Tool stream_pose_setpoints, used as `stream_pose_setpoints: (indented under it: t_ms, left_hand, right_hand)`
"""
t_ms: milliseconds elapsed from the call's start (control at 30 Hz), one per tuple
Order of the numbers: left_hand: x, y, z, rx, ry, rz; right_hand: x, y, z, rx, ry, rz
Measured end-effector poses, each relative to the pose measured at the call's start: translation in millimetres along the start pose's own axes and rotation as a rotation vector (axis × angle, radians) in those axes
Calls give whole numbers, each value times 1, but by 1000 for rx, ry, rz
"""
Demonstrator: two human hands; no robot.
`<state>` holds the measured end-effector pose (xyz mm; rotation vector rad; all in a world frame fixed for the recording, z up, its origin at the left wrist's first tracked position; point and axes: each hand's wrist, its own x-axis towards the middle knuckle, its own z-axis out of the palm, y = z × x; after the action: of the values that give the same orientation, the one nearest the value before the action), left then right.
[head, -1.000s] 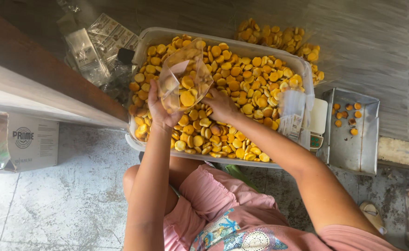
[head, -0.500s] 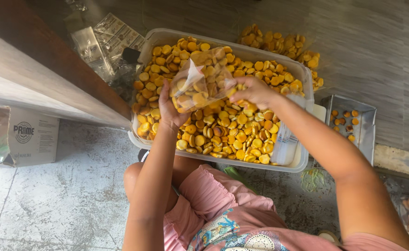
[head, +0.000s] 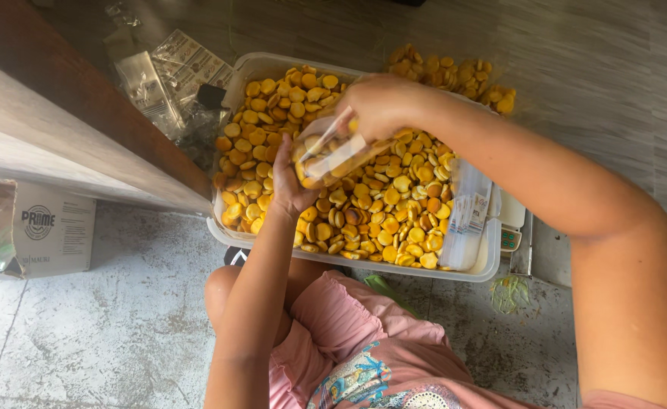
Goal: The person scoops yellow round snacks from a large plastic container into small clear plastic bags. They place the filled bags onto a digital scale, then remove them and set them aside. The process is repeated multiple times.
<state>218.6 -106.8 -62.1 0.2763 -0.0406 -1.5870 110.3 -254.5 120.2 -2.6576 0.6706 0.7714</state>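
Holding a small clear plastic bag of round yellow-orange biscuits (head: 332,151), you cup its bottom in your left hand (head: 289,185); your right hand (head: 383,104) pinches its neck, long axis slanting above the white plastic tub (head: 493,261).

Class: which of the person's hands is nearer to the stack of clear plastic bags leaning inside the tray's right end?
The right hand. It grips the filled bag's top, closer to the stack of clear plastic bags. The left hand supports that bag farther left.

Cardboard box (head: 49,231), loose plastic packets (head: 168,72)
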Motion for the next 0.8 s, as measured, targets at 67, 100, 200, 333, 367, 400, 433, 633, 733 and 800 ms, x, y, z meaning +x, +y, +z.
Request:
stream_pose_setpoints:
  t_ms: [67, 100, 200, 333, 367, 400, 433, 633, 733, 800]
  left_hand:
    - [-1, 2, 1, -11, -70, -37]
    - [-1, 2, 0, -33, -133, -59]
    - [0, 5, -5, -113, -73, -39]
    - [1, 10, -15, -145, -87, 39]
    - [-2, 11, -17, -162, -51, 63]
    - [-2, 14, -18, -172, -23, 89]
    - [0, 18, -19, -173, -8, 114]
    - [-9, 17, -22, -156, -76, 162]
    - [-8, 8, -20, -158, -4, 137]
    - [-5, 3, -19, -93, -38, 153]
  right_hand:
    - [19, -6, 6, 164, -114, -117]
    - [26, -11, 9, 358, -150, -182]
    - [37, -25, 6, 594, -248, -310]
    - [-4, -20, 1, 11, 547, -454]
    - [-20, -19, 14, 130, 695, -362]
    - [-38, -14, 29, 244, 848, -269]
    - [-52, -4, 46, 353, 1014, -170]
    - [-20, -1, 221, 443, 629, -134]
    - [-2, -2, 265, 321, 613, -81]
    - [-1, -5, 279, 270, 689, -78]
